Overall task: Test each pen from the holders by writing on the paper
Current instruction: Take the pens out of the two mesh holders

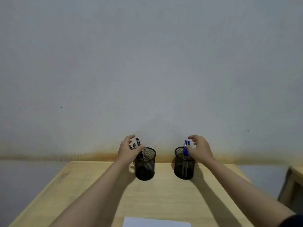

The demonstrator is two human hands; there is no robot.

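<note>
Two black mesh pen holders stand at the far edge of the wooden table. The left holder (145,166) has black pens (137,143) leaning left; my left hand (128,150) is at their tops, fingers spread around them. The right holder (184,166) has blue pens (186,149); my right hand (199,149) hovers beside their caps with fingers apart, thumb close to the pens. A white sheet of paper (156,222) lies at the near edge, partly cut off by the frame.
The light wooden table (164,194) butts against a grey wall (147,79). Part of another wooden piece of furniture (293,182) shows at the right edge.
</note>
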